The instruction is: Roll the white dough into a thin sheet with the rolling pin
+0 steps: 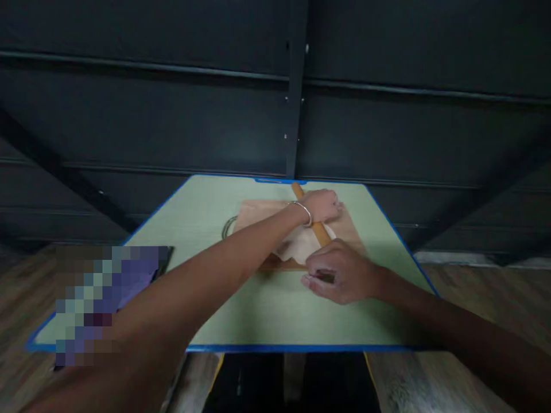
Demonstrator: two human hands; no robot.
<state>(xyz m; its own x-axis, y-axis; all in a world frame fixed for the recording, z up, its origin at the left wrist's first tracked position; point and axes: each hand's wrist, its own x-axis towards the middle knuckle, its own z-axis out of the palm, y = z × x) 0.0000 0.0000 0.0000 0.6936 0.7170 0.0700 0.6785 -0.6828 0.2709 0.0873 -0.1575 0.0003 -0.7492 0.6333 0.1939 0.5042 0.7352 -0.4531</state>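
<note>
- Nearest, the green table (258,321) with its blue edge lies bare on the person's side of both hands.
- The right hand (342,279) sits palm down over the near end of the rolling pin (319,231), fingers bent and pointing left. That end is hidden beneath it, so I cannot tell whether it grips or only presses.
- Between the hands, the pin lies slantwise across a pale sheet of dough (299,244), which rests on a wooden board (253,215).
- Beyond, the left hand (321,206), with a bracelet (302,209) at its wrist, is curled over the far part of the pin.
- Left of the left forearm, a metal ring (228,228) lies at the board's edge.
- Judging by this, the dough is being rolled flat. A further stroke calls for even pressure from both hands, with the pin kept on the dough.
</note>
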